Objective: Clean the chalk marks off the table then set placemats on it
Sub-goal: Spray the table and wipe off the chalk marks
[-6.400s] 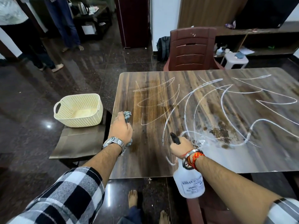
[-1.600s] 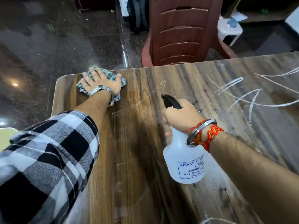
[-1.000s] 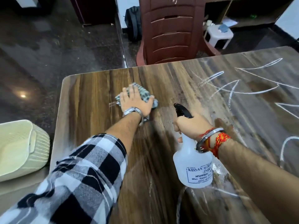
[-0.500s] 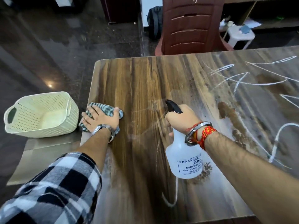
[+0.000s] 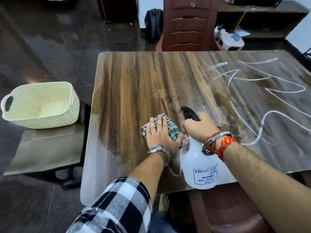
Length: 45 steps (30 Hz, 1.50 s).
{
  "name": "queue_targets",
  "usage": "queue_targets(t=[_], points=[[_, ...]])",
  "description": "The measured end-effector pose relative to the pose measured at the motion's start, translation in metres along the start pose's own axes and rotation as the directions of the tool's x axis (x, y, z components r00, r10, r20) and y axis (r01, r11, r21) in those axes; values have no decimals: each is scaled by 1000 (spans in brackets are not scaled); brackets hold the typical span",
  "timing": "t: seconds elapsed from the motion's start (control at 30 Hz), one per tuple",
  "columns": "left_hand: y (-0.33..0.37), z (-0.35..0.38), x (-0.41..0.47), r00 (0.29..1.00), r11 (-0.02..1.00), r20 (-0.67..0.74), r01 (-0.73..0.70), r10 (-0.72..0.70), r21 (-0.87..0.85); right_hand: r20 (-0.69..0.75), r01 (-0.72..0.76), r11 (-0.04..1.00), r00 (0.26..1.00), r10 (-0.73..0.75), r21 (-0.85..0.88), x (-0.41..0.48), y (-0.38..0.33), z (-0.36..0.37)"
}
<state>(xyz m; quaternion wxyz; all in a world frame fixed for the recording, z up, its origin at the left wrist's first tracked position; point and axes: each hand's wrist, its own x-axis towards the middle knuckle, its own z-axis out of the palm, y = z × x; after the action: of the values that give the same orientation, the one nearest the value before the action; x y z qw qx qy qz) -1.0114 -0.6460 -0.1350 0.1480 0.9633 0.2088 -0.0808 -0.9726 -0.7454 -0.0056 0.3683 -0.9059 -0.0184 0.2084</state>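
Chalk marks [image 5: 272, 112] cover the right part of the surface [image 5: 127, 84] as long white strokes and loops running from the far edge toward the near one. The left part shows only wood grain. At the far left, a cream perforated basket [image 5: 40, 105] sits on a low brown stand beside the surface, well apart from the work. Near the middle of the near side, the left hand [image 5: 159, 135] lies flat with its fingers straight, pressing a checked cloth [image 5: 170, 125] onto the wood. Just to its right, the right hand [image 5: 198, 127] is curled round the neck of a white spray bottle [image 5: 200, 167], whose black nozzle points toward the far edge. I cannot tell whether the bottle's base rests on the surface. The main marks lie to the right of both hands, beyond the bottle, so the right hand is nearer them. The cloth hand would likely have to sweep rightward past the bottle to reach them.
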Motion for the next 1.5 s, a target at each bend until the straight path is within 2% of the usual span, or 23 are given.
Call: queue_targets(t=[0.13,0.3,0.43,0.53,0.6,0.77,0.87,0.97,1.03,1.2,1.3,1.5], points=[[-74,-8,-7,968,969,-39,248,-248,-9,100,-8,994,995,-3,110,-17,-2,17],[-150,-18,-47,863,868,-90,493,-497,-61,156,-20,987,988,-5,159,-34,5,29],[-162,-11,-95,767,773,-106,621,-633,-129,184,16,991,982,-41,136,-48,18,17],[-140,-7,-109,715,719,-95,672,-692,-177,161,60,993,984,-75,98,-57,34,-2],[-108,0,-111,738,745,-111,649,-665,-151,168,58,993,983,-75,105,-59,45,-11],[32,40,-121,943,942,-32,328,-331,-77,116,63,997,991,-68,54,-63,71,-32],[85,52,-113,988,982,-45,143,-150,-127,93,66,997,993,-71,47,-60,80,-44],[86,59,-112,997,991,-19,71,-74,-117,92,63,996,993,-68,55,-54,87,-50],[82,60,-108,994,991,-37,99,-103,-92,112,59,996,992,-66,60,-49,91,-51],[89,49,-61,954,947,-15,294,-298,-130,104,-10,989,995,-5,148,-30,86,-56],[79,38,-10,947,945,-29,316,-319,-85,69,-19,987,998,8,159,-12,82,-65],[73,13,115,926,924,-44,369,-375,-95,24,-7,998,1000,6,56,43,61,-80]])
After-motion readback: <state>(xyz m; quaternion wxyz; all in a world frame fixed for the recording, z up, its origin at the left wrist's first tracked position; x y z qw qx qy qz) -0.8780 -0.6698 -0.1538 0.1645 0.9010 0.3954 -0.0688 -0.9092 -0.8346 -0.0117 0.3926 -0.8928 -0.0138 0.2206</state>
